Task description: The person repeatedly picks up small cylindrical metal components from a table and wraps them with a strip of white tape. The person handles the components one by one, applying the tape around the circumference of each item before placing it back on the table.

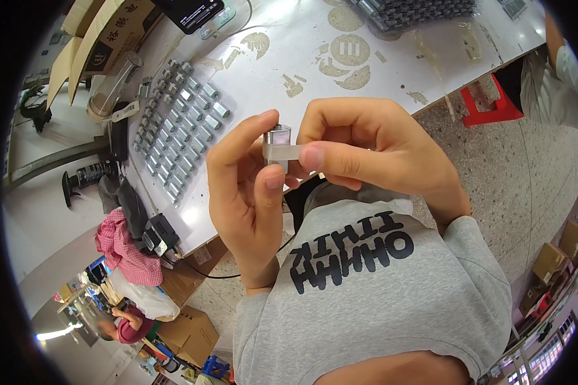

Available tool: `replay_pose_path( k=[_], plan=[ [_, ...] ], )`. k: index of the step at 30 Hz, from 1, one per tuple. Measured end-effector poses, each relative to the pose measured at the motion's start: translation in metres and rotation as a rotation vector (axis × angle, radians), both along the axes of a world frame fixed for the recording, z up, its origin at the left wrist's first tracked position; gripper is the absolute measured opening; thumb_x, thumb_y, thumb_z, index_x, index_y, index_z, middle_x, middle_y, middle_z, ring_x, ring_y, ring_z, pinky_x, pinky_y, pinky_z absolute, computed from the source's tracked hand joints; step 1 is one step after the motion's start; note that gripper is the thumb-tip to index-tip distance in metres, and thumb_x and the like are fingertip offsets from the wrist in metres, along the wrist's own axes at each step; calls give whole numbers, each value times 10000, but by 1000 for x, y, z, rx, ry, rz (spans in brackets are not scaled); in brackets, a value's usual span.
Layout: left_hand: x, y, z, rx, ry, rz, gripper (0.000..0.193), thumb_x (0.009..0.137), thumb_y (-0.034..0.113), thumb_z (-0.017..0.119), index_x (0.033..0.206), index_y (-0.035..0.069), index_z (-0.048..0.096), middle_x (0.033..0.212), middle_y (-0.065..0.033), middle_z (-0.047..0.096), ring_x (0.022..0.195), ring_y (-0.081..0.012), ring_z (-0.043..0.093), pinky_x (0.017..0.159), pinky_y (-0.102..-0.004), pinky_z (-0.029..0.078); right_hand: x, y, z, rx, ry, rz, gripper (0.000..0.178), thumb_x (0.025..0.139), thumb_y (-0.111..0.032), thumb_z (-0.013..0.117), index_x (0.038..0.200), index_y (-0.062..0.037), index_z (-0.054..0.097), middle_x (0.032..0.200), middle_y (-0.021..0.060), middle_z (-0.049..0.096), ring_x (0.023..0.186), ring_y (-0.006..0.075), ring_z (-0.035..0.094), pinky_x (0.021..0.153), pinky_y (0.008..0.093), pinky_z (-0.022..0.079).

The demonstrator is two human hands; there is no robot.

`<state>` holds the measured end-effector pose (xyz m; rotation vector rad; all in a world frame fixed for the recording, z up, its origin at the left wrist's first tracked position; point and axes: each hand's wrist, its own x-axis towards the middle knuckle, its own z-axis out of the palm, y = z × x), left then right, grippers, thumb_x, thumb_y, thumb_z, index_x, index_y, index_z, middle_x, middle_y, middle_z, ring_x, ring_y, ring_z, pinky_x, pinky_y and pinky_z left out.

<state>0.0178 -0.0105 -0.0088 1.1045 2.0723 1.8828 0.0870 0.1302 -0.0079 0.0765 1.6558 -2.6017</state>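
A small silvery metal case (278, 136) with rounded edges stands upright in front of me, above the table's near edge. My left hand (237, 192) grips it between the thumb below and the forefinger at its top. A translucent strip of tape (284, 153) runs across the case's middle and stretches out to the right. The strip's end is pinched between the thumb and forefinger of my right hand (382, 147). The back of the case is hidden by my fingers.
Rows of similar metal pieces (180, 131) lie left on the white table (289, 48). A phone (189, 11), a cardboard box (106, 48) and a dark tray of parts (414, 14) sit farther back. At right are a red stool (488, 106) and another person (555, 83).
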Motion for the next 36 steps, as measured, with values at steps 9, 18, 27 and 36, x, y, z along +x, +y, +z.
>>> replay_pose_path(
  k=[9, 18, 27, 36],
  plan=[
    [5, 1, 2, -16, -156, 7, 331, 920, 213, 378, 1133, -39, 398, 768, -42, 502, 604, -61, 452, 524, -167, 352, -4, -8, -6, 119, 137, -160, 105, 828, -74, 558, 782, 10, 515, 696, 47, 587, 658, 73, 572, 555, 166, 424],
    [11, -1, -7, -14, -135, 136, 317, 940, 229, 303, 1095, -36, 382, 774, -50, 490, 583, -50, 433, 511, -166, 335, -9, -7, -2, 337, 90, -142, 184, 787, -101, 627, 742, -5, 477, 645, 32, 558, 602, 64, 561, 512, 173, 417],
    [-1, -3, 11, -285, 179, 103, 242, 789, 60, 551, 1019, -8, 581, 746, -41, 537, 570, -91, 500, 574, -195, 400, -12, 1, -12, 213, 173, -108, 175, 864, -168, 530, 781, -16, 506, 599, -2, 501, 518, 32, 433, 459, 166, 336],
    [0, 2, 18, -221, -33, 87, 314, 824, 66, 445, 1121, -34, 472, 748, -50, 534, 636, -64, 494, 582, -176, 393, -9, 1, -12, 122, 229, -80, 112, 868, -106, 500, 875, 0, 536, 649, 17, 527, 557, 40, 483, 477, 160, 376]
  ],
)
